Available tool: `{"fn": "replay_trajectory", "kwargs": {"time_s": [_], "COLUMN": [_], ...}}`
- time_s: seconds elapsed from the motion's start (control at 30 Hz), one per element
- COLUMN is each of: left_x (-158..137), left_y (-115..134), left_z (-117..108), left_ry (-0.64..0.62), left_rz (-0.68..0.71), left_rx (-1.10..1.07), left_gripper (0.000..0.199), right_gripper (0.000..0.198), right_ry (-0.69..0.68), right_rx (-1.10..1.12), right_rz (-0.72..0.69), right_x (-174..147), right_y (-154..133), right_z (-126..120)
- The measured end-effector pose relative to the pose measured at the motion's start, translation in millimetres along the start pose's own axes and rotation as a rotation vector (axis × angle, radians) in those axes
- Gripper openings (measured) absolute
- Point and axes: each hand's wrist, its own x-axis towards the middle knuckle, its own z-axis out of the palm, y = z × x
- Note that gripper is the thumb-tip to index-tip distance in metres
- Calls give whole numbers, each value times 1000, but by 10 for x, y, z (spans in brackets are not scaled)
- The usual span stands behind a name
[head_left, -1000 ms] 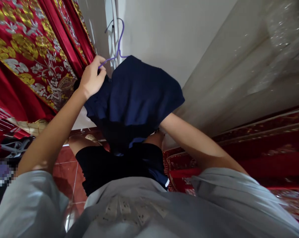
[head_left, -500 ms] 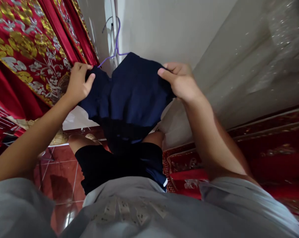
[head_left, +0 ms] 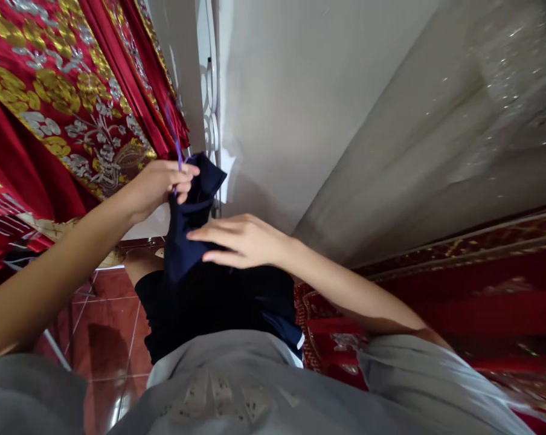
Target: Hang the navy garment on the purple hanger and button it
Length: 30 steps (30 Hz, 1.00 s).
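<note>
A dark navy garment [head_left: 180, 241], which looks like a shirt, hangs from a thin purple hanger [head_left: 176, 140] over my lap. The closed fingers of my left hand [head_left: 167, 181] grip the hanger near the top of the cloth. Lower down and to the right, my right hand [head_left: 250, 238] is open, with fingers stretched out against the cloth's right side. The garment now appears narrow and turned sideways, and its lower part merges with my black shorts [head_left: 218, 308].
Red cloth [head_left: 51, 103] with gold and silver floral patterns hangs at the left. A pale wall panel [head_left: 277, 90] stands ahead, with plastic-covered material [head_left: 413, 127] at the right. More red embroidered fabric [head_left: 472, 302] lies lower right. The floor has red tiles [head_left: 110, 326].
The garment was spread wide between both hands and is now bunched and turned toward the left. My left hand has shifted onto the hanger; my right hand has released the cloth's edge and moved down-left.
</note>
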Motion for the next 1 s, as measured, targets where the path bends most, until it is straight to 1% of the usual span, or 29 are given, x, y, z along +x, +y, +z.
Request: {"fn": "replay_trajectory", "kwargs": {"time_s": [0.03, 0.07, 0.1, 0.13, 0.17, 0.2, 0.23, 0.3, 0.33, 0.37, 0.4, 0.47, 0.53, 0.6, 0.67, 0.7, 0.73, 0.77, 0.8, 0.87, 0.93, 1.0], "left_x": [-106, -204, -287, -350, -391, -410, -408, -357, -316, -268, -219, -130, -80, -88, -152, -198, -246, -293, -335, -388, -391, -342], "left_y": [-50, -89, -113, -120, -115, -100, -84, -73, -88, -119, -167, -293, -422, -523, -595, -627, -661, -698, -741, -833, -910, -941], "left_z": [-53, -118, -193, -270, -344, -410, -463, -523, -532, -530, -521, -490, -460, -431, -385, -348, -296, -229, -147, 56, 284, 500], "left_ry": [-92, -158, -194, -196, -172, -127, -75, 24, 67, 99, 129, 215, 360, 565, 782, 858, 894, 878, 822, 668, 550, 484], "left_rz": [-81, -150, -192, -201, -193, -175, -153, -110, -82, -53, -27, 27, 84, 146, 222, 266, 310, 340, 351, 326, 271, 233], "left_rx": [-45, -42, -10, 49, 100, 125, 127, 94, 81, 68, 51, 23, 61, 195, 360, 435, 503, 560, 600, 622, 587, 548], "left_gripper": [33, 29, 27, 26, 26, 28, 29, 29, 28, 27, 27, 29, 29, 27, 25, 24, 24, 23, 23, 20, 16, 15], "right_gripper": [37, 40, 45, 52, 60, 67, 69, 62, 59, 59, 60, 61, 58, 55, 51, 52, 54, 57, 59, 58, 52, 45], "right_ry": [76, 179, 288, 370, 411, 414, 385, 314, 299, 312, 361, 533, 731, 886, 996, 1039, 1073, 1096, 1107, 1093, 1077, 1103], "right_rx": [-30, -63, -91, -104, -90, -45, 30, 206, 278, 331, 364, 393, 406, 438, 500, 524, 535, 524, 507, 459, 415, 383], "right_rz": [35, 94, 168, 244, 311, 363, 398, 444, 467, 491, 513, 539, 542, 537, 523, 524, 526, 536, 531, 498, 453, 440], "right_x": [-7, -22, -43, -67, -91, -113, -131, -152, -156, -156, -154, -141, -113, -64, 10, 56, 108, 163, 219, 319, 371, 341], "right_y": [160, 326, 487, 637, 771, 885, 976, 1090, 1114, 1120, 1110, 1064, 1019, 1023, 1099, 1161, 1231, 1303, 1367, 1457, 1492, 1497], "right_z": [7, -9, -39, -74, -104, -126, -134, -121, -106, -94, -88, -111, -195, -343, -543, -655, -768, -879, -983, -1155, -1263, -1295]}}
